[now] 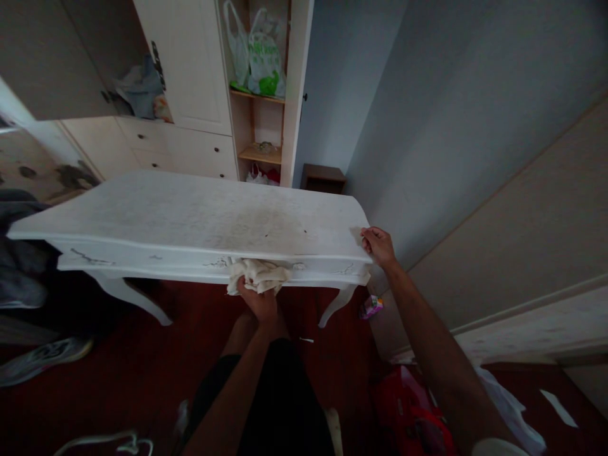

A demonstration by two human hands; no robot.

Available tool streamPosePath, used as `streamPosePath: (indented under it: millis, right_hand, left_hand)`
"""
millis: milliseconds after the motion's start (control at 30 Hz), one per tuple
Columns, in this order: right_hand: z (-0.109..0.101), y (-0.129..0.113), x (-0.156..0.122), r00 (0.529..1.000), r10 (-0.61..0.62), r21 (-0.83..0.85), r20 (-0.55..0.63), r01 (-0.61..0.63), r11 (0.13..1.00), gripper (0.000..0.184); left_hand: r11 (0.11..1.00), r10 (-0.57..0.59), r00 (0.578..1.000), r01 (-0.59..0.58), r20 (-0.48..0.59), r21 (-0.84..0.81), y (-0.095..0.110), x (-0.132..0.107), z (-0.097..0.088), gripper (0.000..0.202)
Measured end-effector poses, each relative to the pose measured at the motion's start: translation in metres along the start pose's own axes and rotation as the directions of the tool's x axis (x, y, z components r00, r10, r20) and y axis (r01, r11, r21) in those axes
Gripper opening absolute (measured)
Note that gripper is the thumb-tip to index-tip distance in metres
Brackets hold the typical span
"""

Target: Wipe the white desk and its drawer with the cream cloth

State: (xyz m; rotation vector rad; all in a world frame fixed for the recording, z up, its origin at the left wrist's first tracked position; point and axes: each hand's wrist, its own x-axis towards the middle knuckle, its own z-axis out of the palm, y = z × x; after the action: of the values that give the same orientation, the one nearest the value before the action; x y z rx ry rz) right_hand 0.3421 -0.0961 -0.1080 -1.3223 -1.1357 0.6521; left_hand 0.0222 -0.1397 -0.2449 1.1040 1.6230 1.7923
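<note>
A white table with curved legs and carved trim stands in front of me, a greyish smudge and a few dark specks on its top. Bunched in my left hand is a cream cloth, held against the drawer front below the table's edge. My right hand is at the table's right corner, its fingers curled closed. Whether it grips the edge or some small thing is hidden.
Behind the table stands a pale wardrobe with plastic bags on a shelf. A wall runs along the right. On the floor are a pink box, a red bag and, at left, a shoe.
</note>
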Motion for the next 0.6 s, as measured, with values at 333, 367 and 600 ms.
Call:
streamPosePath:
  millis: [333,367,600]
  right_hand:
    - [-0.002,0.006,0.004,1.000,0.011,-0.002,-0.009,-0.011,1.000,0.040]
    - [-0.002,0.006,0.004,1.000,0.018,0.006,-0.011,-0.018,1.000,0.041]
    - [-0.005,0.004,0.004,0.999,0.040,0.166,0.028,-0.044,0.985,0.045]
  left_hand:
    - [0.949,-0.241,0.970,0.234,-0.008,-0.211,0.044,-0.099,0.085,0.051]
    - [0.935,-0.277,0.961,0.273,0.016,-0.226,0.048,-0.107,0.092,0.050]
    - [0.864,-0.327,0.805,0.466,0.495,-0.188,0.079,-0.144,0.139,0.049]
